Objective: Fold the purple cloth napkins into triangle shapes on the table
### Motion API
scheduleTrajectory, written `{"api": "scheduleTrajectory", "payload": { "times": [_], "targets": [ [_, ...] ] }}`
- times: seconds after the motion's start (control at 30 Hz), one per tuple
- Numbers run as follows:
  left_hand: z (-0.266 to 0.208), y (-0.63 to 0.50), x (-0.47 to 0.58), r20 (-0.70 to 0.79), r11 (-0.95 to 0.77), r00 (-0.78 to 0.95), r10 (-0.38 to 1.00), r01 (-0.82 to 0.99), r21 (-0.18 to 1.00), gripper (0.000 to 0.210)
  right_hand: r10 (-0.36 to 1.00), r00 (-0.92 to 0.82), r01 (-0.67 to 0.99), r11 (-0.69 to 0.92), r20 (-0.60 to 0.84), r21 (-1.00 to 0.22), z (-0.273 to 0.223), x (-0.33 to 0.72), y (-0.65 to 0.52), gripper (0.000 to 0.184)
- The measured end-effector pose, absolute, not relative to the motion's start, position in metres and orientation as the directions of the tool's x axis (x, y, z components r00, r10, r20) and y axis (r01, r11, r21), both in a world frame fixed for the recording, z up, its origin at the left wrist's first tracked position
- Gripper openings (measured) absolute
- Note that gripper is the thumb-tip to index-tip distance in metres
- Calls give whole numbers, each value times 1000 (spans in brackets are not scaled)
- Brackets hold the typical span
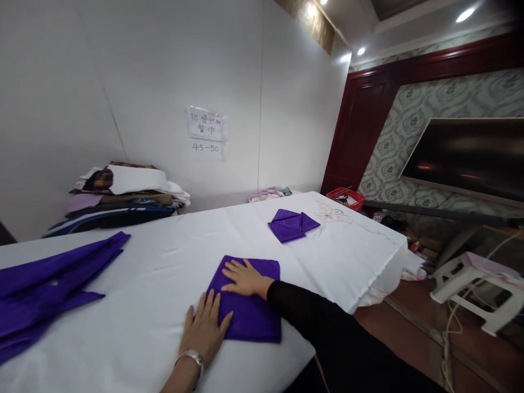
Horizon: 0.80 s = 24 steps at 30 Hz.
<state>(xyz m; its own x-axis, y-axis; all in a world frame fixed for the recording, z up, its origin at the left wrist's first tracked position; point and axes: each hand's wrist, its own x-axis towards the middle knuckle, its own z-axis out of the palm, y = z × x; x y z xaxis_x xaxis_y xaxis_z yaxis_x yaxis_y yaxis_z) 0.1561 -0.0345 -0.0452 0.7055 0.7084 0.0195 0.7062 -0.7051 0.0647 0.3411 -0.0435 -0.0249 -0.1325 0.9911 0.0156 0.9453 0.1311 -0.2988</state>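
A purple cloth napkin (pixel 256 322), folded into a flat shape with one slanted left side, lies on the white-covered table (pixel 164 316) in front of me. My right hand (pixel 243 279) rests flat on its upper part, fingers spread and pointing left. At the napkin's lower left edge, my left hand (pixel 204 325) lies with outstretched fingers, partly on the table cover, its fingertips touching the cloth. Farther back sits another purple napkin (pixel 290 225), folded into a pointed shape. More purple cloth (pixel 45 292) lies loosely at the far left.
A pile of folded clothes (pixel 131 188) stands behind the table at left. On the wall is a handwritten paper sign (pixel 207 131). A red basket (pixel 347 197) sits beyond the far right corner. A white plastic stool (pixel 478 286) with a cable stands at right.
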Motion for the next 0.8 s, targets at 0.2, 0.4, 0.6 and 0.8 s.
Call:
{"api": "scheduleTrajectory", "payload": {
  "times": [0.2,0.4,0.6,0.8],
  "targets": [
    [-44,-35,155,20,-700,701,713,711,60,66,992,127,953,-128,-21,-274,-13,378,-47,66],
    [-43,-35,156,16,-699,699,715,713,47,67,996,-79,955,85,34,-286,-20,366,-93,72],
    [-41,-35,156,23,-702,701,712,711,47,66,990,136,957,-139,-26,-253,-21,416,-110,65],
    [-41,-37,156,21,-692,692,721,719,61,66,949,310,916,-312,-46,-251,-11,431,-110,67]
  ]
}}
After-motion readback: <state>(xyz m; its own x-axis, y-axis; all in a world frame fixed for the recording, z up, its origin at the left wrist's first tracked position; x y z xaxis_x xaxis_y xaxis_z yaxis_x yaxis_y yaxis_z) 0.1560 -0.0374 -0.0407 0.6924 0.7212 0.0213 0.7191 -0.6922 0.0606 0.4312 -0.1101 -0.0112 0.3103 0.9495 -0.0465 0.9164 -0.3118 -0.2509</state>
